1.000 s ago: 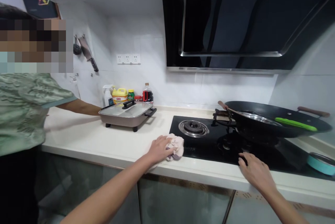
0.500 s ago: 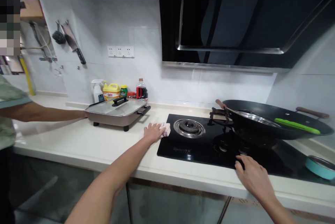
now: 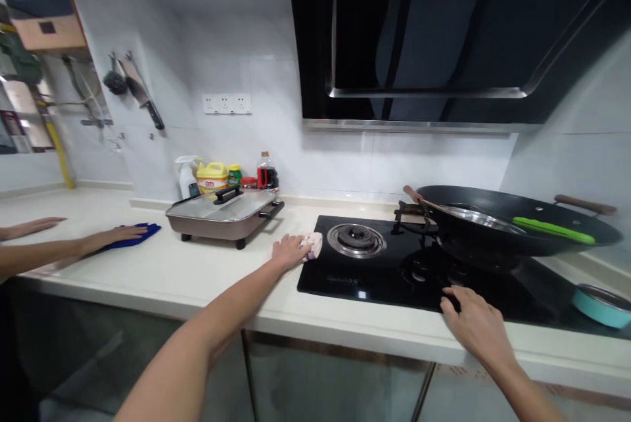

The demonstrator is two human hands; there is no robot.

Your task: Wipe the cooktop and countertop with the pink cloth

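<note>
My left hand (image 3: 290,251) presses a crumpled pale pink-and-white cloth (image 3: 312,246) against the left edge of the black glass cooktop (image 3: 340,284), the fingers closed over it. Just right of the cloth is a round burner (image 3: 356,240) with a metal ring. My right hand (image 3: 473,317) rests at the cooktop's front edge, near the control knobs (image 3: 456,272). Its thumb stands apart from the loosely bent fingers, and nothing shows in it. Behind that hand, a large black wok (image 3: 493,248) holding a metal piece and a bright green handle (image 3: 553,230) sits on the other burner.
On the white counter (image 3: 197,277) stands a lidded electric pan (image 3: 217,221), with bottles (image 3: 213,177) behind it. At the far left a co-worker's hand (image 3: 111,236) lies on a blue cloth (image 3: 135,235). A turquoise round container (image 3: 601,307) sits at the right; a range hood (image 3: 409,34) hangs above.
The co-worker's hand has moved left, away from beside the electric pan, and the blue cloth under it now shows. My hands stay almost where they were. The view has shifted slightly.
</note>
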